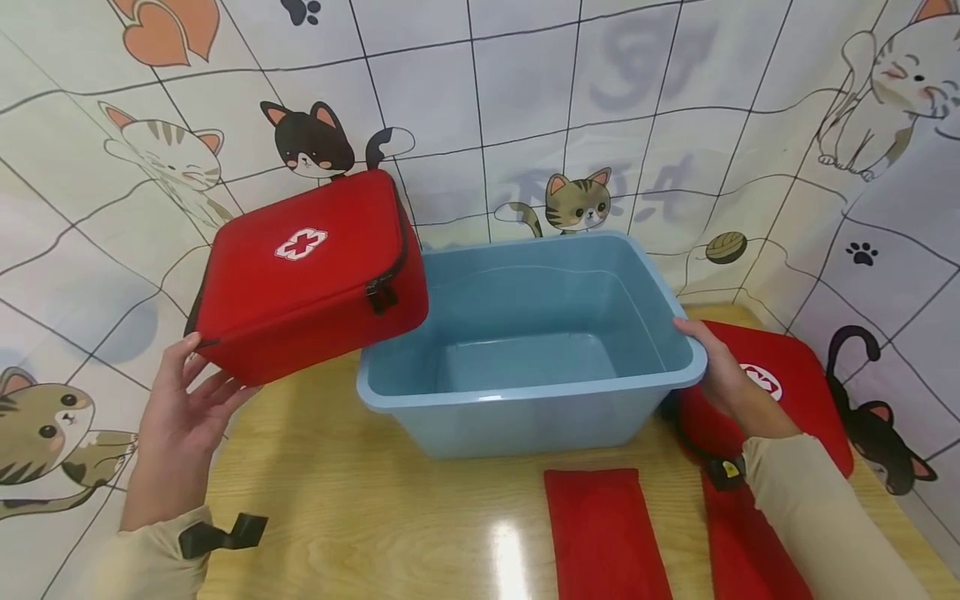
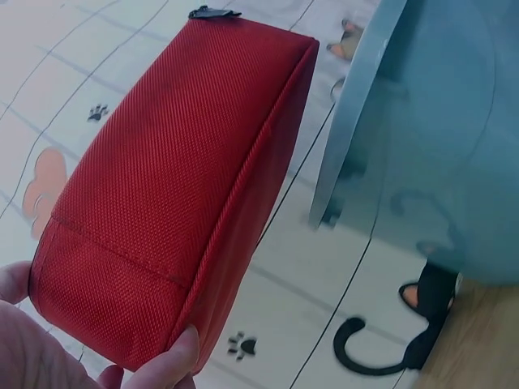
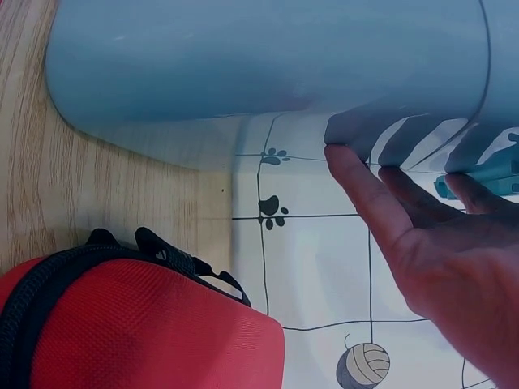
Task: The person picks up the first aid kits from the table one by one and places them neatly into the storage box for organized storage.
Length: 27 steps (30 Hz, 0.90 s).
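Observation:
My left hand (image 1: pixel 191 408) grips a red first-aid bag (image 1: pixel 300 275) by its lower left corner, thumb on one side and fingers beneath. The bag, with a white cross badge and black zip, hangs tilted beside a light blue plastic tub (image 1: pixel 525 396), its right end overlapping the tub's left rim in the head view. In the left wrist view, the bag's woven side (image 2: pixel 170 178) faces the camera. My right hand (image 1: pixel 723 371) touches the tub's right side; in the right wrist view its extended fingers (image 3: pixel 365 194) meet the outer wall.
A second red first-aid bag (image 1: pixel 802 383) lies right of the tub, under my right forearm. Two red cloth strips, one nearer the middle (image 1: pixel 603 533) and one at the right (image 1: pixel 742 542), lie on the wooden table (image 1: pixel 330 500). Cat-patterned walls (image 1: pixel 517 100) stand behind and at both sides.

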{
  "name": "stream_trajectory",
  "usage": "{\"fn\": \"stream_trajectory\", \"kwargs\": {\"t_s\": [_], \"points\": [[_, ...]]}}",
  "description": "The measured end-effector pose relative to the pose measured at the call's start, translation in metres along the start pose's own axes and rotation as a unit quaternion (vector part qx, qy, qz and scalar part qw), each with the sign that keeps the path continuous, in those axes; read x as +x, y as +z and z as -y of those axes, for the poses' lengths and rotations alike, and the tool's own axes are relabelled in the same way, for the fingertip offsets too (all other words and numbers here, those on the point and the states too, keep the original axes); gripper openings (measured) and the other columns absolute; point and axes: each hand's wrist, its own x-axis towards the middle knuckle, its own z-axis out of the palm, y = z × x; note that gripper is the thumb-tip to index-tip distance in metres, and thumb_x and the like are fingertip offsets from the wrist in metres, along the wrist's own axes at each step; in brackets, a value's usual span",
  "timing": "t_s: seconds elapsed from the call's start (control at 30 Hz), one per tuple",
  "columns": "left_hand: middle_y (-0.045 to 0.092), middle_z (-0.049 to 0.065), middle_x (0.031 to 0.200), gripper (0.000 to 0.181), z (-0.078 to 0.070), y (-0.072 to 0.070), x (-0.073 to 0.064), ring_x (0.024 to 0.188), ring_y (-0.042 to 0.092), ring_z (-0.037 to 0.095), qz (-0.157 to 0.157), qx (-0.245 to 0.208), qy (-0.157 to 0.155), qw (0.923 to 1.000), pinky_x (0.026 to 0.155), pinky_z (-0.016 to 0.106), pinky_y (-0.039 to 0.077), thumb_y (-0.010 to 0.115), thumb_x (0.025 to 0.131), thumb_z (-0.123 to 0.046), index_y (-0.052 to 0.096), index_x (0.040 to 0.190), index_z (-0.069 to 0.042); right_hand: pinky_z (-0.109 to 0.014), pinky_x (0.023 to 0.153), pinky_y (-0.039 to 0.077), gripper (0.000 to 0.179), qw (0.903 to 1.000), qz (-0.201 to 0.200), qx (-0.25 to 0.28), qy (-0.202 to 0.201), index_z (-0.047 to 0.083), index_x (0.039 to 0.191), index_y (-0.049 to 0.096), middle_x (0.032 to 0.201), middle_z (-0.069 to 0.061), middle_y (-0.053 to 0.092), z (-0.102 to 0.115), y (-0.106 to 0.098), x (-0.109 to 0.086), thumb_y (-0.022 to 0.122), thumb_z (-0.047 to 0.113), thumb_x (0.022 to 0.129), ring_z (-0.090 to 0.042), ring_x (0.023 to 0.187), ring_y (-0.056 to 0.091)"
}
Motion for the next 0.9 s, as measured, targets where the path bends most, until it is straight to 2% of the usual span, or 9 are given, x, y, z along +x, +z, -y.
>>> {"fn": "stream_trajectory", "kwargs": {"t_s": [0.23, 0.5, 0.73, 0.9], "points": [[0.062, 0.001, 0.121, 0.060, 0.016, 0.022, -0.005, 0.091, 0.071, 0.026, 0.023, 0.041, -0.008, 0.9988, 0.080, 0.047, 0.056, 0.072, 0.090, -0.028, 0.038, 0.139, -0.027, -0.070, 0.112, 0.009, 0.078, 0.9999, 0.001, 0.002, 0.011, 0.022, 0.160, -0.010, 0.162, -0.020, -0.001, 0.001, 0.001, 0.000, 0.033, 0.051, 0.101, -0.043, 0.139, 0.009], [0.058, 0.001, 0.129, 0.065, 0.028, 0.045, -0.011, 0.103, 0.066, 0.024, 0.043, 0.068, -0.022, 0.9965, 0.082, 0.044, 0.057, 0.073, 0.089, -0.033, 0.037, 0.142, -0.024, -0.070, 0.112, 0.006, 0.078, 1.0000, 0.001, 0.002, 0.008, 0.022, 0.160, -0.009, 0.163, -0.020, -0.003, 0.002, 0.001, 0.000, 0.033, 0.052, 0.101, -0.045, 0.141, 0.004], [0.045, -0.002, 0.144, 0.068, 0.038, 0.062, -0.017, 0.127, 0.050, 0.025, 0.036, 0.106, -0.013, 0.9936, 0.085, 0.040, 0.056, 0.074, 0.088, -0.036, 0.037, 0.144, -0.028, -0.070, 0.112, 0.008, 0.078, 1.0000, -0.001, 0.002, 0.008, 0.023, 0.160, -0.009, 0.163, -0.020, -0.001, 0.001, 0.002, 0.000, 0.033, 0.051, 0.101, -0.044, 0.140, 0.007], [0.043, 0.001, 0.145, 0.066, 0.043, 0.072, -0.021, 0.127, 0.049, 0.026, 0.056, 0.113, -0.017, 0.9919, 0.084, 0.040, 0.057, 0.073, 0.089, -0.037, 0.039, 0.144, -0.025, -0.069, 0.112, 0.007, 0.076, 1.0000, -0.001, 0.005, 0.001, 0.023, 0.160, -0.008, 0.162, -0.020, 0.000, 0.000, 0.000, -0.001, 0.032, 0.050, 0.102, -0.040, 0.138, 0.011]]}}
